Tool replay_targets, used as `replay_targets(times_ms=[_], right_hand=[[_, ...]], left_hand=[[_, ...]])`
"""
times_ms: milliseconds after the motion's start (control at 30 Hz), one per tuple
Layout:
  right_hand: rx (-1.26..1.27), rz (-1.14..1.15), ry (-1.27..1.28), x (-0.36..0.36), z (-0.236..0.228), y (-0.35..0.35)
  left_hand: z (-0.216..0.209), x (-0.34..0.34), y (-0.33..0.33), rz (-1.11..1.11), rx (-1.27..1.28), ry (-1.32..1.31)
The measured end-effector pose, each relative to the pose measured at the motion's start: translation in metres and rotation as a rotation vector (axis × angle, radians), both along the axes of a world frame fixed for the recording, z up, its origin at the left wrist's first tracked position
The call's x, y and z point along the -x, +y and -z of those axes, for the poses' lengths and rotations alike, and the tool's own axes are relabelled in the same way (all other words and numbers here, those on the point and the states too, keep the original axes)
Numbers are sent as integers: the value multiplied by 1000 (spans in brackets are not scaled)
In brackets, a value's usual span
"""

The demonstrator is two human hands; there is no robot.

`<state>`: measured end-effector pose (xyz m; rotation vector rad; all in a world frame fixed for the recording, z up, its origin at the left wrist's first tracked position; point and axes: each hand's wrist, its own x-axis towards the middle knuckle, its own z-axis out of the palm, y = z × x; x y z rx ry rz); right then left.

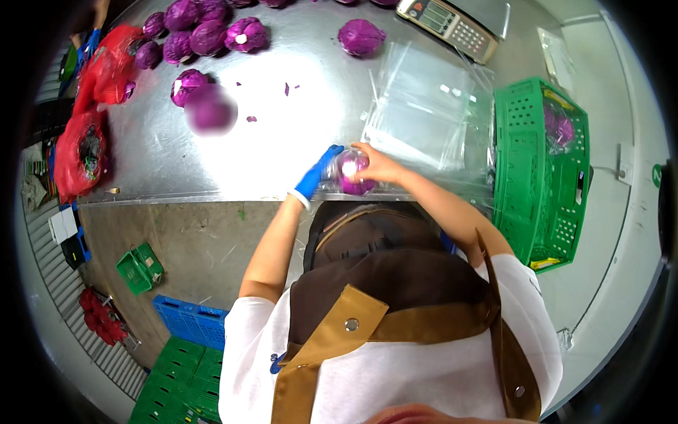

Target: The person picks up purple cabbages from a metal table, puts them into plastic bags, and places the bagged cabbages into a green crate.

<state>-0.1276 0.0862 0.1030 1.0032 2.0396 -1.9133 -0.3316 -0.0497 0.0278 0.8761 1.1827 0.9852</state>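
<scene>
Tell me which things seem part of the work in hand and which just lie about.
Likely in the work:
cabbage in clear plastic, between the gloved left hand and bare right hand
clear bags
loose cabbages
large green crate
scale, perhaps

Probably just lying about:
leaf scraps
small green crate on floor
blue pallet

Glossy plastic film (337, 169) covers the cabbage (357, 186) at the right hand (379, 167). Beyond it, the tabletop (304, 92) is shiny metal.

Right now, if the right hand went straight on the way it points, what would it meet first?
The plastic-wrapped purple cabbage, which the right hand seems to be touching. Beyond it, roughly in that line, is the blue-gloved left hand, though depth is hard to judge.
</scene>
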Motion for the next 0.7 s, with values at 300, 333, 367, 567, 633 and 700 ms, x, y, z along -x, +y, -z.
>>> replay_targets(times_ms=[300, 333, 367, 567, 633, 700], right_hand=[[591, 722, 316, -118, -90, 23], [526, 834, 322, -129, -105, 34], [460, 957, 321, -141, -119, 42], [701, 1218, 1061, -325, -148, 104], [514, 1317, 1145, -387, -158, 116], [332, 1531, 1053, -449, -144, 133]], left_hand=[[-162, -103, 92, -304, 229, -64], [-177, -132, 105, -352, 218, -27], [-194, -158, 115, -325, 156, -70], [-260, -241, 156, 157, -196, -495], [-235, -245, 165, 139, -167, -234], [-207, -239, 166, 39, -55, -32]])
